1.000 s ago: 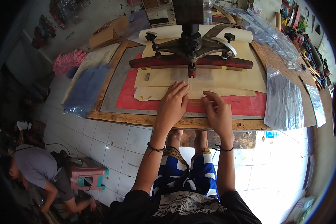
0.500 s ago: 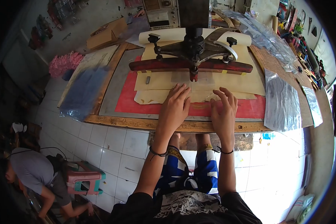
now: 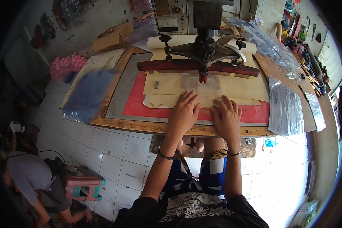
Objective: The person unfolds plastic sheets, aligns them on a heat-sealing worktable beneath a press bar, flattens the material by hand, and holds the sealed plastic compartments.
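My left hand (image 3: pixel 184 113) lies with fingers spread on the near part of the tan sheet (image 3: pixel 165 102), at the edge of a clear plastic piece (image 3: pixel 211 84). To its right, my right hand (image 3: pixel 227 116) rests on the same area, fingers apart and palm down. Neither hand holds anything. Beneath the tan sheet is a red sheet (image 3: pixel 135 108). Just beyond my fingers, a dark red press bar (image 3: pixel 171 66) hangs under a black metal bracket (image 3: pixel 205 51). A small grey block (image 3: pixel 156 84) sits on the tan sheet at the left.
Clear plastic sheets (image 3: pixel 285 108) lie at the table's right, and bluish plastic (image 3: pixel 89 91) hangs over its left side. A cardboard box (image 3: pixel 113 37) stands at the back left. A person (image 3: pixel 32 171) bends beside a pink and green stool (image 3: pixel 85 186) at lower left.
My right hand has come down flat onto the sheet near my left hand. My left hand has shifted slightly. The view has moved a little, and the person at lower left has bent further.
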A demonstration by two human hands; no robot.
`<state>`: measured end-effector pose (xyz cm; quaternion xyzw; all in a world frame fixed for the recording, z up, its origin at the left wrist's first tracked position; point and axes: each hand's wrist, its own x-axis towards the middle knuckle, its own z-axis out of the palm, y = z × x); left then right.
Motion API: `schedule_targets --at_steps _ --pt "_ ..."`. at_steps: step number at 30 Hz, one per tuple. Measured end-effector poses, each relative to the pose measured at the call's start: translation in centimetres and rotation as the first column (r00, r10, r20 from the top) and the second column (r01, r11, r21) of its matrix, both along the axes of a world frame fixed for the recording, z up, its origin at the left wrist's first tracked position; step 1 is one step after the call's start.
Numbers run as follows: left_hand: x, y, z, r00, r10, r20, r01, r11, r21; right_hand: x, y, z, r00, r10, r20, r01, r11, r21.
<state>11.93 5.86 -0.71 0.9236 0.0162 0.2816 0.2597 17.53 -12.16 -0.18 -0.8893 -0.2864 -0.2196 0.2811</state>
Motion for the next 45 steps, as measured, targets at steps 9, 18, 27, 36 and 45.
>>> schedule_targets --at_steps 9,18,27,36,45 --pt "0.2 0.0 0.4 0.999 -0.024 -0.034 0.028 0.992 0.124 0.2 0.1 -0.5 0.999 -0.009 0.035 0.010 1.000 -0.020" --pt "0.6 0.2 0.2 0.999 -0.030 -0.013 0.031 0.994 0.107 0.2 0.1 -0.3 0.999 -0.014 0.042 0.017 0.996 -0.085" --pt "-0.1 0.4 0.8 0.996 -0.054 -0.067 0.057 0.997 0.057 0.4 -0.3 -0.6 0.998 0.051 0.037 -0.048 0.997 -0.066" --pt "1.4 0.5 -0.6 0.989 0.090 -0.121 -0.052 0.957 0.287 0.6 0.5 -1.0 1.000 0.015 0.024 -0.013 0.995 -0.094" --pt "1.3 0.2 -0.6 0.986 0.102 -0.129 -0.062 0.958 0.280 0.1 0.8 -0.2 0.999 0.000 -0.041 -0.006 0.988 -0.157"
